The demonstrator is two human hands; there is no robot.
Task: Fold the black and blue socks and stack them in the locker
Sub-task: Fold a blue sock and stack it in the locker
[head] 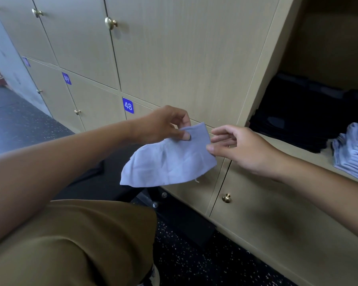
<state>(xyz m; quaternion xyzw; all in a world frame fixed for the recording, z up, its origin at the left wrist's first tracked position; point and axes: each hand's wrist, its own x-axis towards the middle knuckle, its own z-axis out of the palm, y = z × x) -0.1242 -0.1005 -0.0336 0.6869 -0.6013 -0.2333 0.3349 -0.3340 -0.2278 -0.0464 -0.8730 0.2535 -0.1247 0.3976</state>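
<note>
Pale wooden lockers fill the wall, and one open locker (pixel 298 159) on the right already holds two piles – a black stack (pixel 293 124) and a blue stack (pixel 353 153) of folded socks, too tightly layered to count. Mid-air out front, one blue sock (pixel 170 159) hangs unfolded – left hand (pixel 165 124) pinching its cuff, right hand (pixel 242 147) spread-fingered at its edge, so this fold looks barely begun

Locker door labels: 48 (pixel 128 105), 49 (pixel 66 78).
</note>
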